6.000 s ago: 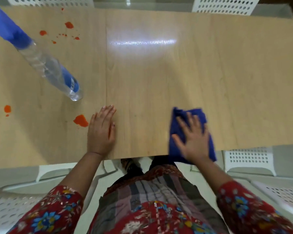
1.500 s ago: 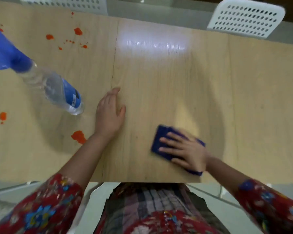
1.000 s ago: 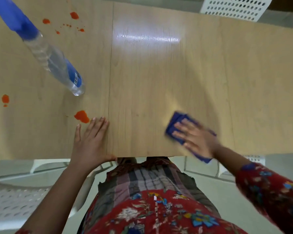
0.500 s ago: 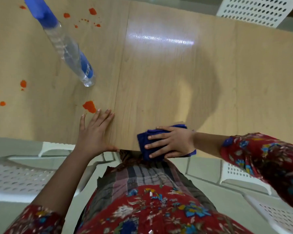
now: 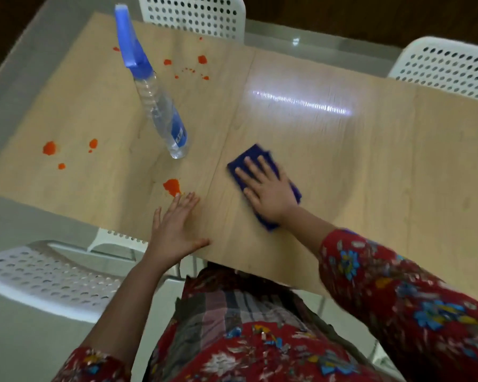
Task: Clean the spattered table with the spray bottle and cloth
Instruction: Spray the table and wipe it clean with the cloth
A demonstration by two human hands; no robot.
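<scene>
right hand pressed flat on one cloth angled far-left to near-right; left hand spread flat on desk; one spray bottle upright.

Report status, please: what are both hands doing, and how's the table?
Right hand open, flat on the blue cloth. Left hand open, flat on the table. Spray bottle upright, untouched. Orange spatters unwiped, left of cloth.

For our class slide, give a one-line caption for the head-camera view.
Right hand presses a blue cloth on the table; left hand rests flat near an orange spatter, spray bottle standing beyond.
</scene>
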